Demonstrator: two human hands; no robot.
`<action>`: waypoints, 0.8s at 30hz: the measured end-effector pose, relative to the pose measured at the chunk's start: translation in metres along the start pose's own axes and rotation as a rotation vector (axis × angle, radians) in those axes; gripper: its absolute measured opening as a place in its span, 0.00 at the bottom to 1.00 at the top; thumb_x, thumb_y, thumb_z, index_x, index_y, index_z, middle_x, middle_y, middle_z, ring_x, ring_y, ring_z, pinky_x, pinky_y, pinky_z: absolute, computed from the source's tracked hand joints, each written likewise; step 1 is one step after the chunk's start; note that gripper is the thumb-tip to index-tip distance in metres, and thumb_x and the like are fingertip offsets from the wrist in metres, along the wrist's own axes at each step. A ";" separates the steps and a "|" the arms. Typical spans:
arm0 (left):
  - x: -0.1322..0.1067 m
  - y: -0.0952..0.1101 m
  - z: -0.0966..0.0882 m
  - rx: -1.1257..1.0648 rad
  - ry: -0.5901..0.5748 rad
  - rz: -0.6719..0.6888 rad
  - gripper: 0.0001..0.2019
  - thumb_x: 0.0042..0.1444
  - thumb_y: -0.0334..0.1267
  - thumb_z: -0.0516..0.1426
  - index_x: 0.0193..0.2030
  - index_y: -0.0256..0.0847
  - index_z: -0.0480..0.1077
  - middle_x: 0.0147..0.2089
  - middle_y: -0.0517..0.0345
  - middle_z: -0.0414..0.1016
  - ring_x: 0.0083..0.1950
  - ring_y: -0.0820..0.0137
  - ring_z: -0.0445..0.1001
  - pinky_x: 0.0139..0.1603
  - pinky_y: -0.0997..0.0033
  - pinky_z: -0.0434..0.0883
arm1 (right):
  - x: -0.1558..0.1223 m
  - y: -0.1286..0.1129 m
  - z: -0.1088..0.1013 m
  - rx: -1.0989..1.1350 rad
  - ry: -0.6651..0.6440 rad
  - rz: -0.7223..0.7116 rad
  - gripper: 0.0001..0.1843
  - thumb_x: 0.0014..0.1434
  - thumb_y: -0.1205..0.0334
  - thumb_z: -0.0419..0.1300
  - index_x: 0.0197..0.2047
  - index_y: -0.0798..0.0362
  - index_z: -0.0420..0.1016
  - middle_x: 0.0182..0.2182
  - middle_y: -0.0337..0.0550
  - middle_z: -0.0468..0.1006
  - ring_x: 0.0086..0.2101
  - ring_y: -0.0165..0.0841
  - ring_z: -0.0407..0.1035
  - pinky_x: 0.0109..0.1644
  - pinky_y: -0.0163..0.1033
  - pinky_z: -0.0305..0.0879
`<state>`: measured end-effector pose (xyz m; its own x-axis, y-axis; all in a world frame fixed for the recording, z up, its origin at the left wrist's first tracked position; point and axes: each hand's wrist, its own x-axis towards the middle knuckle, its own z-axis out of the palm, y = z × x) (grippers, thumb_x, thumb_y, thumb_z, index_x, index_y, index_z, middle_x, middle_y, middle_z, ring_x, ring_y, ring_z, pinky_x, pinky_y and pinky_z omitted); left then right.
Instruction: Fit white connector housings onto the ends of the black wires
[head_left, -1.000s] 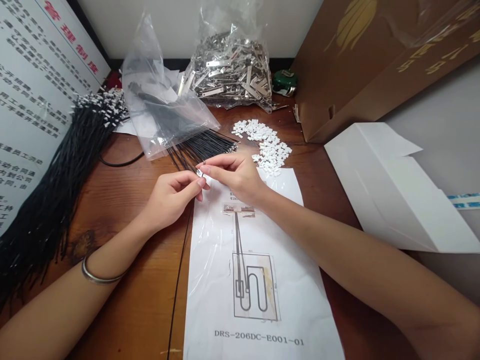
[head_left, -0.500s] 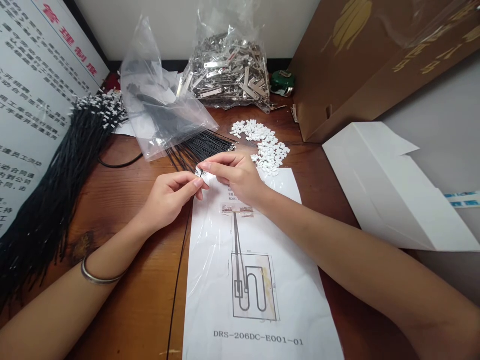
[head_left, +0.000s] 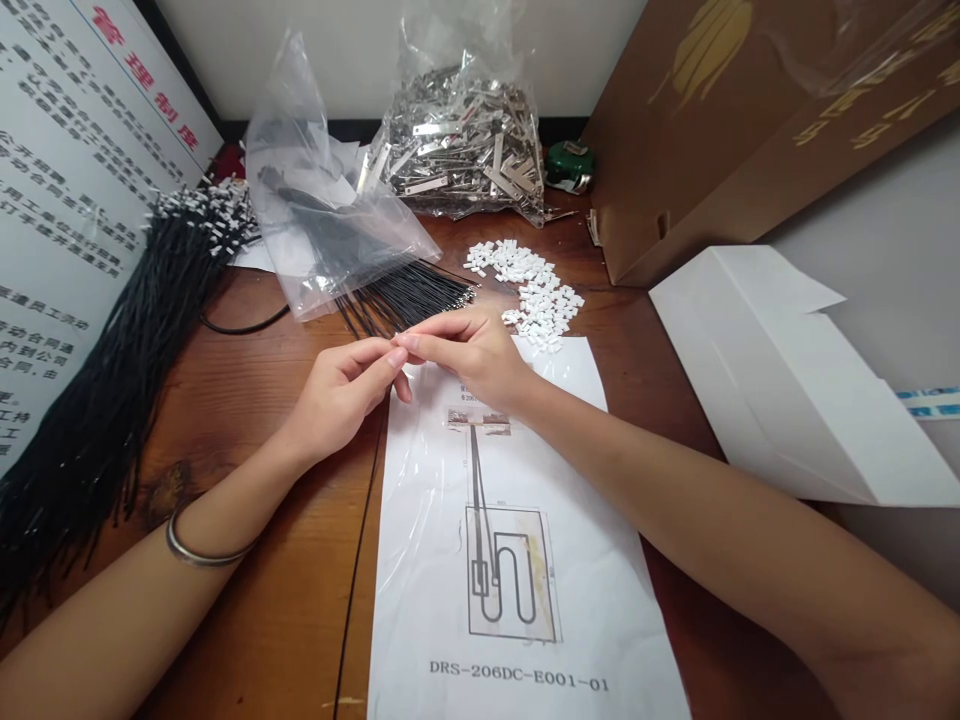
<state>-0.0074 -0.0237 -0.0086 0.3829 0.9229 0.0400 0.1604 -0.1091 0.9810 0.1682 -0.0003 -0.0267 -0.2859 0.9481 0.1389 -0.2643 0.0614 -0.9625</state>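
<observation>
My left hand (head_left: pixel 341 395) and my right hand (head_left: pixel 472 350) meet fingertip to fingertip above the wooden table (head_left: pixel 247 420), both pinched. A thin black wire (head_left: pixel 360 540) runs down from my left fingers toward the table's near edge. Whatever my right fingers pinch is too small to name. Just behind the hands lies a loose bunch of black wires (head_left: pixel 405 295). A heap of small white plastic pieces (head_left: pixel 536 290) sits right of that bunch.
A drawing sheet (head_left: pixel 517 540) in a clear sleeve lies under my right forearm. A big bundle of black wires with white tips (head_left: pixel 112 370) lies left. Clear bags (head_left: pixel 322 220), a bag of metal clips (head_left: pixel 465 150), a brown carton (head_left: pixel 712 120) and a white box (head_left: pixel 787 380) stand around.
My fingertips have closed together, hiding the small metal wire end that showed between them a second ago. Arms stay in place.
</observation>
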 end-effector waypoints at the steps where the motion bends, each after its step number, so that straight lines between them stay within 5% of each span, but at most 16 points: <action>1: 0.000 0.000 0.001 -0.015 0.007 -0.001 0.17 0.61 0.47 0.60 0.27 0.36 0.75 0.21 0.58 0.73 0.18 0.79 0.53 0.18 0.73 0.51 | 0.000 0.000 0.000 -0.004 -0.015 -0.005 0.06 0.49 0.58 0.72 0.28 0.52 0.85 0.24 0.38 0.80 0.27 0.27 0.70 0.34 0.36 0.68; 9: 0.000 0.001 0.002 -0.059 0.004 -0.027 0.10 0.60 0.42 0.61 0.34 0.37 0.75 0.24 0.59 0.77 0.17 0.80 0.53 0.19 0.74 0.51 | -0.002 0.003 0.001 -0.070 0.024 -0.037 0.17 0.51 0.47 0.71 0.35 0.53 0.83 0.19 0.32 0.69 0.22 0.25 0.61 0.27 0.34 0.60; 13: 0.000 0.004 0.004 -0.049 0.003 -0.074 0.10 0.60 0.42 0.60 0.40 0.35 0.76 0.22 0.60 0.76 0.17 0.80 0.54 0.20 0.74 0.51 | 0.006 -0.012 -0.010 -0.197 0.361 -0.157 0.25 0.60 0.40 0.63 0.24 0.51 0.68 0.17 0.30 0.55 0.20 0.24 0.50 0.22 0.35 0.49; 17: 0.000 0.006 0.004 -0.009 -0.016 -0.095 0.10 0.62 0.40 0.58 0.41 0.35 0.76 0.22 0.62 0.76 0.18 0.80 0.55 0.21 0.74 0.52 | 0.016 -0.054 -0.030 -0.366 0.560 -0.134 0.32 0.70 0.52 0.55 0.17 0.51 0.46 0.15 0.30 0.46 0.17 0.22 0.43 0.22 0.36 0.41; 20: 0.000 0.006 0.003 0.006 -0.025 -0.088 0.10 0.62 0.40 0.58 0.41 0.35 0.76 0.22 0.62 0.76 0.19 0.80 0.57 0.23 0.75 0.55 | 0.015 -0.085 -0.043 -0.473 0.524 -0.043 0.32 0.72 0.62 0.52 0.15 0.51 0.49 0.12 0.30 0.50 0.14 0.21 0.45 0.22 0.36 0.39; 24: 0.000 0.005 0.003 0.000 -0.037 -0.084 0.09 0.63 0.40 0.58 0.40 0.35 0.75 0.22 0.63 0.76 0.20 0.80 0.59 0.25 0.75 0.57 | 0.005 -0.108 -0.053 -0.652 0.479 0.032 0.18 0.65 0.70 0.60 0.23 0.54 0.70 0.23 0.38 0.76 0.17 0.23 0.60 0.22 0.35 0.52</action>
<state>-0.0036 -0.0250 -0.0038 0.4013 0.9146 -0.0492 0.1935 -0.0321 0.9806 0.2444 0.0146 0.0660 0.1804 0.9741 0.1367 0.3701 0.0615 -0.9270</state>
